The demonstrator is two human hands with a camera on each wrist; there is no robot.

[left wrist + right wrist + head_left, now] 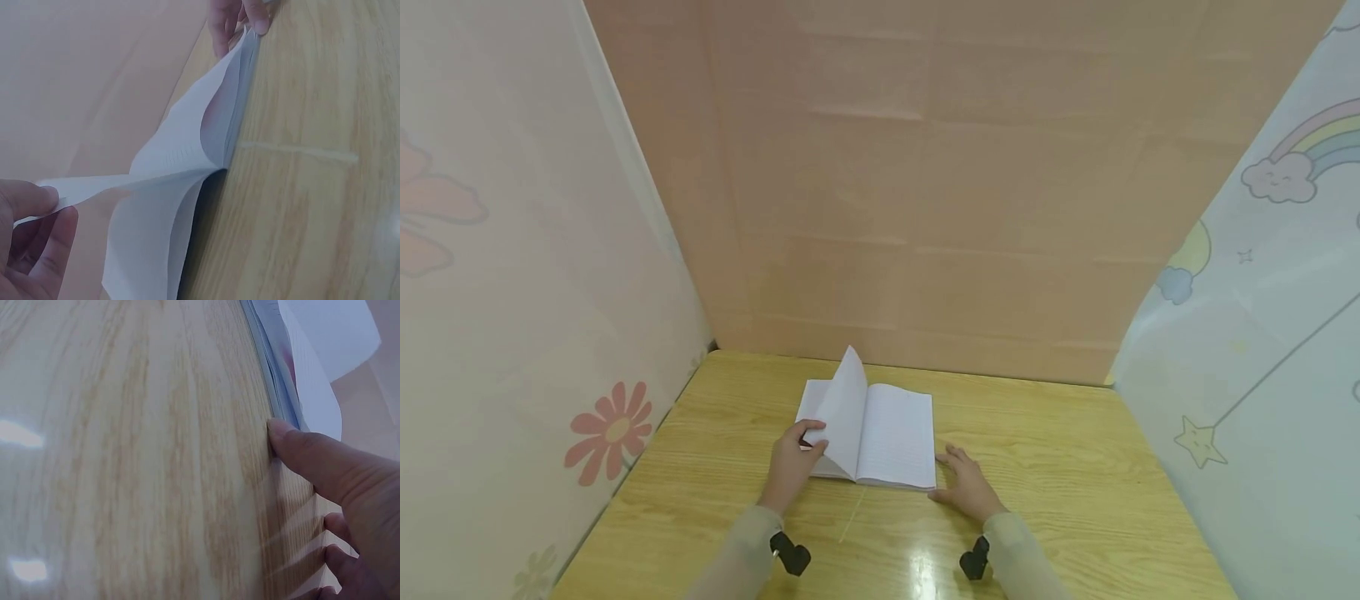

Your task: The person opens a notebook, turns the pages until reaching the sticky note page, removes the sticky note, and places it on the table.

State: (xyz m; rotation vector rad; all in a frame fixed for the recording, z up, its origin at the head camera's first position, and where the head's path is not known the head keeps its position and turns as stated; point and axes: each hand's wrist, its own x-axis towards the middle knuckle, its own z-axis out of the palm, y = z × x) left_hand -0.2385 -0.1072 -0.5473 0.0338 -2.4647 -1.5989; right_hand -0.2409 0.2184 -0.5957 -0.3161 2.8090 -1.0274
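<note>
An open notebook (pixel 897 437) with white lined pages lies on the table. One page (pixel 847 408) stands raised between its two halves. My left hand (pixel 795 458) pinches the edge of that page between thumb and fingers; the left wrist view shows the thumb (pixel 47 199) on top of the paper. At the notebook's lower right corner is my right hand (pixel 966 485), its fingers spread and relaxed. In the right wrist view the right thumb (pixel 284 428) touches the notebook's edge, while the other fingers rest on the table.
The wood-grain table (pixel 1045 450) carries a thin pale strip (pixel 852 515) in front of the notebook. A brown papered wall (pixel 917 208) rises behind. Patterned white panels stand at the left (pixel 535 275) and right (pixel 1262 333).
</note>
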